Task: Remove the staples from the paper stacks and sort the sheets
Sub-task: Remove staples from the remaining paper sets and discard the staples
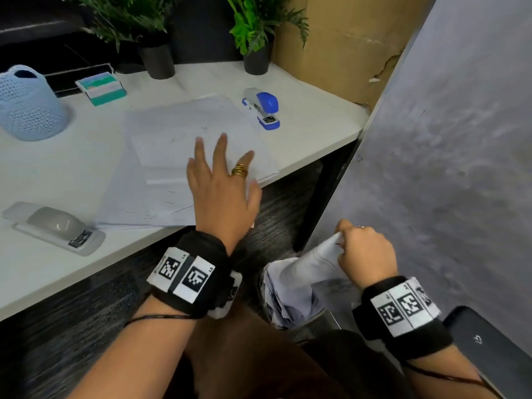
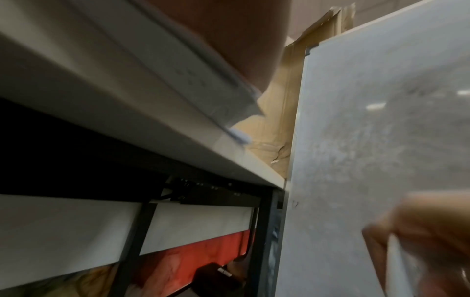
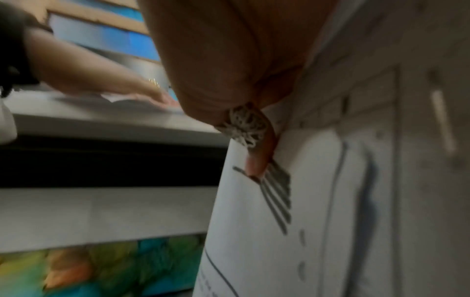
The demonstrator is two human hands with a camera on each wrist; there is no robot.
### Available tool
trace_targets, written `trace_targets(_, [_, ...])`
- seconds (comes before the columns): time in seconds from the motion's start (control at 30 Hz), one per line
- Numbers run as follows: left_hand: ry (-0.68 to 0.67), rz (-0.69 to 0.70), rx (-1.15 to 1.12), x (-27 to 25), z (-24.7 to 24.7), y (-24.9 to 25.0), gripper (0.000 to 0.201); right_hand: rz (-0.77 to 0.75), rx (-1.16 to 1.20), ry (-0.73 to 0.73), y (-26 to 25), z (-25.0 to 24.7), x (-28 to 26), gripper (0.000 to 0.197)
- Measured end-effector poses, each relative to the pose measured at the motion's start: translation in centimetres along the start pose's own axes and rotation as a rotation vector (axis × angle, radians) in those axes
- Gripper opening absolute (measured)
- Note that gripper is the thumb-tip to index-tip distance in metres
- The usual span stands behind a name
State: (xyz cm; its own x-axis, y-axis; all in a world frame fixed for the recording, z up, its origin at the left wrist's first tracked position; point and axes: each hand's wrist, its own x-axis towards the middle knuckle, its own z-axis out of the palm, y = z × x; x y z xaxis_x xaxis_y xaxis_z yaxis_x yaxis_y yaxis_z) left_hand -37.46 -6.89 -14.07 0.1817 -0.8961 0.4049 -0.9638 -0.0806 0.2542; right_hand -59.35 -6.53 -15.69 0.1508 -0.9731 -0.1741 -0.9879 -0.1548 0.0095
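Tabletop (image 1: 43, 269), L to R: 1 pale blue mesh basket (image 1: 28, 108) at far L; 1 grey stapler (image 1: 54, 228) near front edge; 1 box of coloured note sheets (image 1: 100, 87) behind; 1 loose spread of white sheets (image 1: 172, 145) mid-tabletop, count of sheets can't be told, some overhanging the front edge; 1 blue-and-white stapler (image 1: 263, 108) just beyond the spread's R corner. 2 potted plants at back: one (image 1: 157, 60) centre, one (image 1: 256, 60) to its R, w/ brown cardboard (image 1: 345, 38) standing behind. Left hand (image 1: 221, 185) lies flat on the sheets, fingers straight and spread, gold ring on one finger, gripping nothing. Right hand (image 1: 365, 254) is below tabletop level, off its R end, fingers curled and pinching 1 printed sheet (image 1: 316, 263) by its upper edge; that sheet hangs over a bin (image 1: 276, 300) stuffed w/ crumpled paper on the floor. Right wrist view: black print lines on the held sheet, patterned ring on the finger. Grey panel (image 1: 460, 139) stands close on R, hemming in the right hand. Dark flat device (image 1: 495, 349) at lower R corner. Staples too small to make out.
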Motion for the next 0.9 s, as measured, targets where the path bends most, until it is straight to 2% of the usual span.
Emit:
trace_targets(0.07, [-0.239,-0.114,0.093,0.4,1.0,-0.5,0.054,-0.017,-0.013,-0.087,-0.6,1.8,1.0,0.030])
trace_targets(0.13, [-0.343,-0.142,0.170,0.2,2.2,-1.0,0.059,-0.017,0.003,-0.173,-1.3,4.5,2.6,0.030])
trace_targets(0.37, [-0.338,-0.171,0.139,0.5,2.2,-1.0,0.056,0.027,0.269,-0.421,-3.1,16.9,7.8,0.040])
trace_targets(0.5, [-0.342,-0.171,0.141,0.7,1.9,-1.4,0.058,0.067,0.458,-0.432,-3.5,21.9,10.4,0.036])
trace_targets(0.6, [-0.348,-0.186,0.138,0.8,1.7,-1.5,0.060,0.029,0.427,-0.472,-3.7,23.1,11.2,0.043])
trace_targets(0.7, [-0.333,-0.190,0.161,0.8,1.6,-1.6,0.058,0.007,0.362,-0.525,-3.2,26.7,12.7,0.061])
trace_targets(0.77, [-0.327,-0.195,0.185,0.9,1.4,-1.5,0.057,-0.027,0.347,-0.519,-3.1,26.5,13.0,0.072])
trace_targets(0.8, [-0.335,-0.201,0.196,1.0,1.2,-1.4,0.056,-0.055,0.377,-0.521,-3.6,24.1,12.3,0.070])
trace_targets(0.83, [-0.344,-0.205,0.210,1.1,0.9,-1.2,0.056,-0.061,0.413,-0.498,-4.1,21.2,11.5,0.059])
trace_targets(0.9, [-0.350,-0.181,0.257,1.3,0.4,-1.0,0.052,-0.047,0.495,-0.341,-4.7,16.4,10.5,0.034])
